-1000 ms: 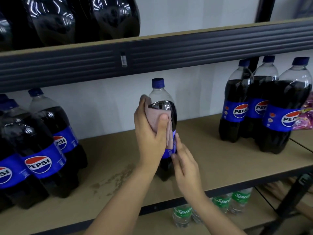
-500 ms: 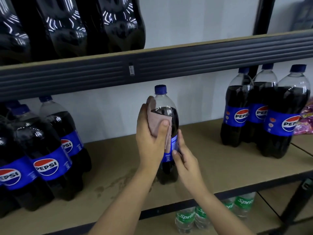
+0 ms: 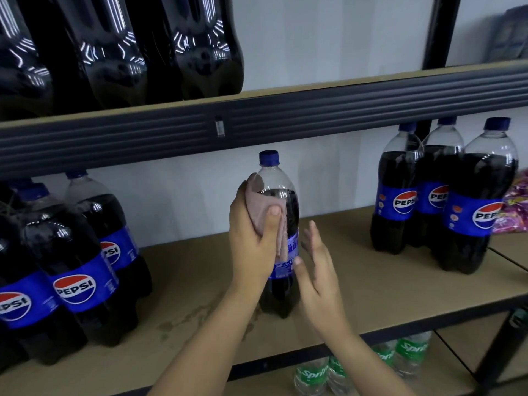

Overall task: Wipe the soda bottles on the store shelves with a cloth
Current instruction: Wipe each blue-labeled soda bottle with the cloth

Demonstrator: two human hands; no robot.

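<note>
1. Shelf (image 3: 371, 284): carries the bottles upright, packs parked at 9 and 3 o'clock, leaving working room.
2. Soda bottle (image 3: 281, 224): stands alone mid-shelf, pulled clear for wiping.
3. Left hand (image 3: 254, 238): grip clenched on the cloth (image 3: 261, 208), pressing it against the bottle's shoulder.
4. Right hand (image 3: 317, 261): grip released, fingers straight, thumb at the label, probably steadying.

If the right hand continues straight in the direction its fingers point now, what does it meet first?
Probably nothing soon. The right hand has straight fingers pointing up and toward the back wall, passing just right of the Pepsi bottle, which its thumb seems to touch. The wall likely comes first, though depth is unclear.
</note>
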